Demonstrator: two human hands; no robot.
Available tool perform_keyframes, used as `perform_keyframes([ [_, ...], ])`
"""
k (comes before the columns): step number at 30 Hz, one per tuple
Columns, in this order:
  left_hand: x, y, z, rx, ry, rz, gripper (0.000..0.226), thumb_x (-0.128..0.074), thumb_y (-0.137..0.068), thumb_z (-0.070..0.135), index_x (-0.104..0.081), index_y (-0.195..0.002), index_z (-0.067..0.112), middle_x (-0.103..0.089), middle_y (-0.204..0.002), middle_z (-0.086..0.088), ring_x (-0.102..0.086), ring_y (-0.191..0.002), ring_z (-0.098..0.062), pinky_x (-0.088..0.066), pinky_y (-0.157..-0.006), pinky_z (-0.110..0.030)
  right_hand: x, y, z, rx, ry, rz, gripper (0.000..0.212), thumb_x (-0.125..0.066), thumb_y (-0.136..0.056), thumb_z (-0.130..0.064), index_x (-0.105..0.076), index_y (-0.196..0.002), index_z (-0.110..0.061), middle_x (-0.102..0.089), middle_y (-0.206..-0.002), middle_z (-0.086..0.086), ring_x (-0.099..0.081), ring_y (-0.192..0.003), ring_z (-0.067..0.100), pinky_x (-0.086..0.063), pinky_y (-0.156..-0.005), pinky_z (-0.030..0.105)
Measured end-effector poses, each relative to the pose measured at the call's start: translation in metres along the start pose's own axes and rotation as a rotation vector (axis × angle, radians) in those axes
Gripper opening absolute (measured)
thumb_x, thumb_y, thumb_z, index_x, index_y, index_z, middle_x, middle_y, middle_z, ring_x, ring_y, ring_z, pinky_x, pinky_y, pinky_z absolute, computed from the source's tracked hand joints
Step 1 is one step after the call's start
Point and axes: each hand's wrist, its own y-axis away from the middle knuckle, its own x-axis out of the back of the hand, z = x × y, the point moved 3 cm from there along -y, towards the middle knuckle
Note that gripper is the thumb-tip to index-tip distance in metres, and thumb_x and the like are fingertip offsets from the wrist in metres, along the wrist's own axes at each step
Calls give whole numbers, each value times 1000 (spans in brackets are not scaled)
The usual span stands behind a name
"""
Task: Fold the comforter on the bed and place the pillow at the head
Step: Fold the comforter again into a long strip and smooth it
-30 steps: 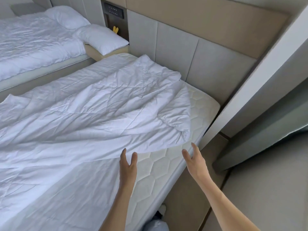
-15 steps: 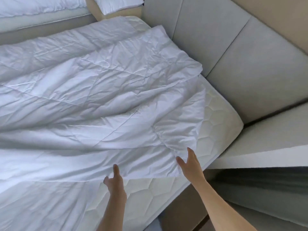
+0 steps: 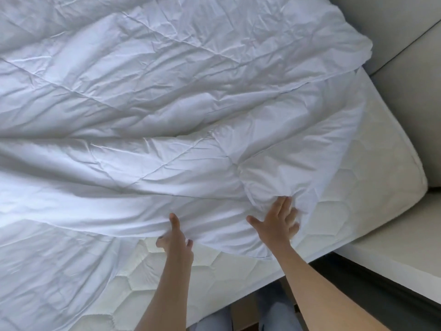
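Head view, looking down: the white comforter (image 3: pixel 148 111) lies rumpled across the mattress (image 3: pixel 372 187), running out of frame at the top and left, so its full extent is hidden. No pillow appears, and no writing or label is readable. Your left hand (image 3: pixel 175 237) grips the comforter's near edge, thumb on top, fingers curled under the fabric and mostly hidden. Your right hand (image 3: pixel 278 223) lies flat with spread, straight fingers pressing the comforter's corner near the mattress's right edge. The grey padded headboard (image 3: pixel 405 75) stands at the right. Your legs are barely visible below the mattress's near edge.
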Motion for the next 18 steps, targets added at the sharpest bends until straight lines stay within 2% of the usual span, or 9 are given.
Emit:
perform_keyframes([
  [2, -5, 2, -4, 11, 27, -16, 88, -79, -75, 57, -32, -138, 16, -50, -135, -13, -54, -120, -33, -52, -100, -51, -5, -5, 0, -10, 33, 38, 130, -58, -80, -76, 24, -156, -10, 25, -166, 8, 7, -155, 37, -12, -121, 59],
  [4, -12, 7, -6, 20, 41, -49, 78, -77, -77, 58, -43, -130, 11, -58, -122, -11, -60, -104, -30, -56, -83, -45, -3, -8, 3, 0, 44, 133, 125, -66, -78, -70, 10, -158, -11, 8, -167, 9, -9, -152, 37, -24, -118, 57],
  [5, -16, 11, -6, 21, 52, -73, 72, -76, -77, 59, -51, -123, 9, -61, -115, -11, -62, -96, -29, -56, -75, -41, 1, -9, 5, 7, 30, 190, 118, -71, -78, -63, 0, -158, -13, -4, -165, 9, -19, -147, 38, -30, -114, 57],
  [7, -26, 21, -5, -7, 82, -133, 66, -75, -79, 56, -58, -118, 6, -65, -112, -10, -65, -93, -28, -56, -74, -39, 9, -20, 19, 15, -89, 250, 95, -79, -80, -45, -23, -151, -15, -28, -155, 11, -36, -134, 39, -39, -104, 57],
  [10, -39, 34, 2, -50, 147, -185, 71, -77, -77, 52, -56, -127, 5, -67, -119, -11, -67, -107, -32, -57, -74, -41, 37, -35, 42, 59, -523, 132, 57, -76, -87, -26, -48, -136, -13, -55, -130, 8, -56, -119, 34, -52, -92, 44],
  [12, -44, 41, 10, -54, 171, -219, 79, -79, -70, 55, -57, -128, 8, -69, -118, -11, -68, -105, -32, -59, -74, -45, 62, -27, 53, 68, -817, 30, 37, -70, -92, -26, -59, -126, -13, -65, -112, 5, -65, -105, 27, -53, -75, 25],
  [14, -46, 50, 18, -55, 174, -250, 87, -80, -60, 61, -60, -128, 10, -71, -117, -11, -71, -102, -31, -59, -80, -49, 88, -11, 62, 15, -1094, -13, 23, -67, -96, -25, -65, -116, -14, -68, -97, 1, -66, -88, 19, -52, -65, 19],
  [16, -42, 60, 30, -70, 165, -282, 84, -79, -59, 66, -65, -122, 13, -74, -115, -9, -73, -99, -30, -60, -78, -48, 103, 3, 72, -80, -1414, -69, 23, -69, -96, -25, -67, -117, -17, -73, -102, 2, -70, -93, 20, -60, -79, 30],
  [18, -38, 73, 42, -83, 155, -318, 84, -80, -58, 71, -66, -120, 15, -75, -116, -8, -74, -100, -29, -60, -84, -50, 115, 17, 81, -145, -1708, -58, 42, -70, -90, -31, -64, -129, -17, -74, -120, 7, -73, -106, 27, -58, -95, 48],
])
